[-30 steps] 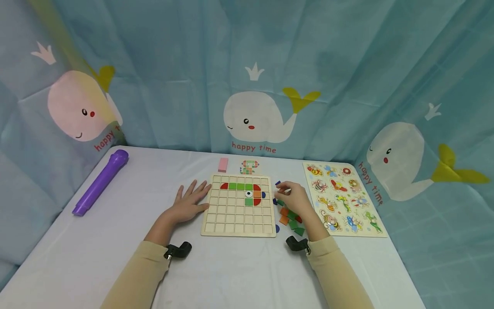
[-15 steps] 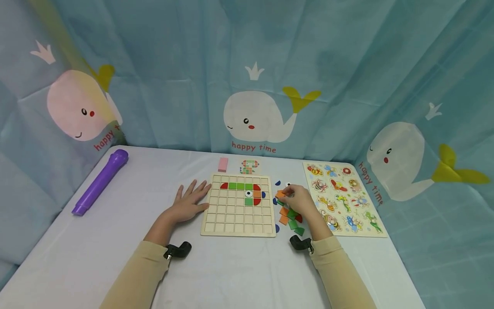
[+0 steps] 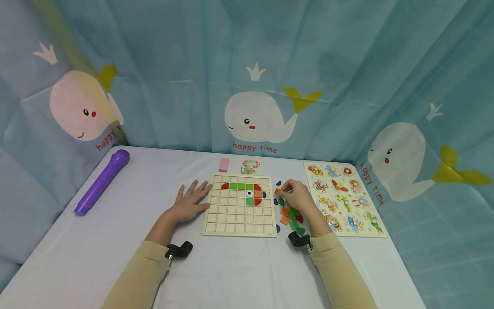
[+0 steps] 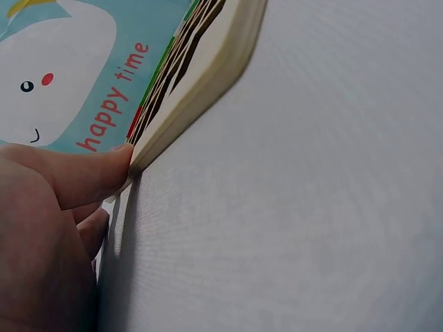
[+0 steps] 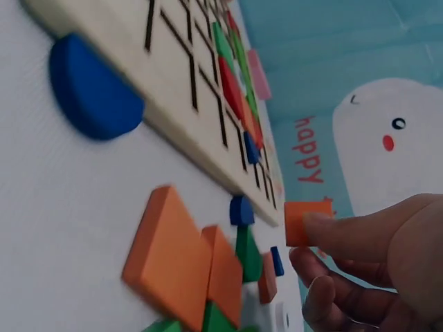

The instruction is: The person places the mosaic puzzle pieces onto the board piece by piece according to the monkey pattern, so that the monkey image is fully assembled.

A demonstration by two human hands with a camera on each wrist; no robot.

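In the head view my left hand lies with spread fingers at the left edge of a wooden grid board. Its thumb touches the board's side in the left wrist view. Beyond the board's right edge, my right hand pinches an orange square tile between thumb and fingers, raised off the table. Set in the board are a red corner piece, a row of green tiles, an eye tile, more red and orange pieces, and a blue half-round piece.
Loose orange tiles, green and red pieces and blue half-rounds lie right of the board. A pattern card and pink block sit behind it. An insect picture board lies right, a purple tube left.
My right hand, over the loose pieces a second ago, has come to grip an orange tile and shifted it slightly left toward the board. The left hand stays in place.
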